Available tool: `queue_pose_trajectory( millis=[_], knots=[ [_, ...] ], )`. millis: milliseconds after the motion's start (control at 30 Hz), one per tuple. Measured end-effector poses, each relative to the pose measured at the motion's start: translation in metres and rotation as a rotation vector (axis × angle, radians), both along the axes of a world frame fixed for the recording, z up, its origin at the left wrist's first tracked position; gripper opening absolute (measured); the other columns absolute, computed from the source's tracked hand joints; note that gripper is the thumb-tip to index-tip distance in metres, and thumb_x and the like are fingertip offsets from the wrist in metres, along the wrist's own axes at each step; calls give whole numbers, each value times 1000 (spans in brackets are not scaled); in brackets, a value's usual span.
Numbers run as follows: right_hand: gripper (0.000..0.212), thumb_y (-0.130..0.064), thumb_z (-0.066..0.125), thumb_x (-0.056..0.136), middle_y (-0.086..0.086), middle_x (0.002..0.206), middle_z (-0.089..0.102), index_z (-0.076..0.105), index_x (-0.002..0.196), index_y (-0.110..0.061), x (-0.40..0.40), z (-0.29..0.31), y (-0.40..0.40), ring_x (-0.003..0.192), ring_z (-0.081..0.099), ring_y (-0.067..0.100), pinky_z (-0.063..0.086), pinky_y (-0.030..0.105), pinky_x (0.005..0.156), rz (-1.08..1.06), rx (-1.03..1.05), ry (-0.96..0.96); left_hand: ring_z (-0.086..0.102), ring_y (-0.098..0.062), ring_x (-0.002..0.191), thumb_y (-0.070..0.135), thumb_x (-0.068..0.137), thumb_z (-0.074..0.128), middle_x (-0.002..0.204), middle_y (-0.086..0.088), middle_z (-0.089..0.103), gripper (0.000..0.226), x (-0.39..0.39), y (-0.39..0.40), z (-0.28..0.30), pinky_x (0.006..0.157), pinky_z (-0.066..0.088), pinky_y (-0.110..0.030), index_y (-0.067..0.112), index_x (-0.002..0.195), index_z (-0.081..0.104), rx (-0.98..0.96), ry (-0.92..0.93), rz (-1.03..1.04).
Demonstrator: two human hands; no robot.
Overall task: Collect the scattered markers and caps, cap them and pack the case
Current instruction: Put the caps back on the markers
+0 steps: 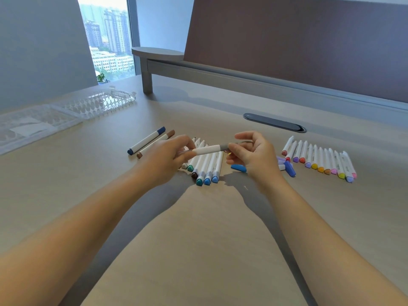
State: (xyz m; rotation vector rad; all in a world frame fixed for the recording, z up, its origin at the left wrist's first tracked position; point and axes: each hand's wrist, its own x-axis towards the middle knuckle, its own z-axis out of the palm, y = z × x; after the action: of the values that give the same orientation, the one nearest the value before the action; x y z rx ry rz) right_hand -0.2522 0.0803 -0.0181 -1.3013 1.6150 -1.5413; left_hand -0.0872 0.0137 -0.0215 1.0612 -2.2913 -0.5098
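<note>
Both hands held one white marker [206,149] just above the central marker row [204,166]

The left hand [164,161] gripped the smooth white barrel; the right hand [251,154] pinched its grey cap [224,147]. Left of that row lay a navy-capped marker [146,140] and a brown-capped marker [155,144]; right of it, a loose blue cap [238,168], purple caps [289,168] and a second marker row [320,159]. Far left of the row sat the open, clear, dimpled plastic case [66,113] on the pale table [198,239]; its contents could not be made out
</note>
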Motion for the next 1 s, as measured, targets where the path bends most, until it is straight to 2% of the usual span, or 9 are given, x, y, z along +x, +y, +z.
queue_pose_trajectory(
  millis=[100, 167, 367, 433, 533, 633, 700, 900, 1000],
  knots=[
    [16, -5, 53, 90, 2, 72, 60, 48, 78, -15, 5, 2, -11, 45, 62, 1, 53, 10, 50, -83, -28, -154, 41, -5, 60, 25, 91, 49, 68, 11, 46, 12, -2, -3, 3, 55, 33, -15, 15, 95, 54, 37, -11, -15],
    [19, -5, 52, 90, 2, 71, 59, 48, 76, -16, 11, 3, -18, 49, 62, 6, 52, 10, 51, -121, -38, -180, 40, -6, 59, 26, 91, 50, 67, 11, 44, 9, -3, -6, 7, 53, 29, -14, 18, 88, 49, 39, -28, 0],
    [11, -6, 48, 94, -1, 71, 57, 51, 85, -11, 23, -2, -45, 61, 57, 7, 51, 9, 54, -205, -84, -220, 46, -18, 73, 29, 92, 48, 84, -4, 57, 21, -1, -20, 10, 66, 36, -26, 9, 94, 56, -22, -31, 88],
    [5, -6, 46, 94, -2, 72, 57, 50, 92, -8, 25, -3, -52, 62, 57, 7, 50, 8, 54, -203, -81, -178, 48, -19, 75, 29, 92, 48, 86, -6, 58, 24, 1, -25, 11, 66, 39, -27, 7, 97, 57, -47, -36, 98],
    [15, -7, 44, 95, 1, 84, 61, 55, 105, -5, 24, -3, -61, 69, 58, 7, 51, 10, 60, -158, -50, -54, 50, -19, 78, 28, 92, 50, 91, -9, 63, 25, 7, -35, 10, 69, 39, -26, 5, 98, 59, -52, -13, 127],
    [30, -11, 44, 96, 7, 112, 61, 54, 123, -5, 22, -5, -67, 98, 57, 15, 48, 20, 83, -131, 13, 166, 51, -21, 77, 29, 92, 51, 89, -9, 63, 25, 11, -45, 5, 64, 37, -24, 6, 96, 60, -41, -3, 216],
    [32, -12, 43, 97, 8, 125, 57, 52, 127, -7, 19, -6, -70, 111, 53, 17, 42, 22, 90, -148, 35, 242, 47, -21, 76, 30, 92, 50, 86, -6, 58, 26, 14, -51, 2, 61, 32, -26, 7, 97, 61, -60, -71, 312],
    [28, -13, 42, 97, 9, 123, 58, 55, 121, -6, 8, -10, -70, 104, 50, 13, 38, 19, 84, -217, 99, 373, 44, -24, 77, 18, 91, 46, 88, -11, 51, 23, 16, -59, -12, 66, 33, -30, 2, 104, 55, 17, -236, 442],
    [27, -13, 42, 97, 9, 120, 59, 56, 118, -6, 4, -10, -66, 97, 48, 12, 41, 24, 82, -226, 123, 387, 41, -22, 82, 13, 91, 44, 105, -17, 51, 24, 13, -60, -17, 70, 33, -27, -1, 109, 52, 40, -244, 415]
  ],
)
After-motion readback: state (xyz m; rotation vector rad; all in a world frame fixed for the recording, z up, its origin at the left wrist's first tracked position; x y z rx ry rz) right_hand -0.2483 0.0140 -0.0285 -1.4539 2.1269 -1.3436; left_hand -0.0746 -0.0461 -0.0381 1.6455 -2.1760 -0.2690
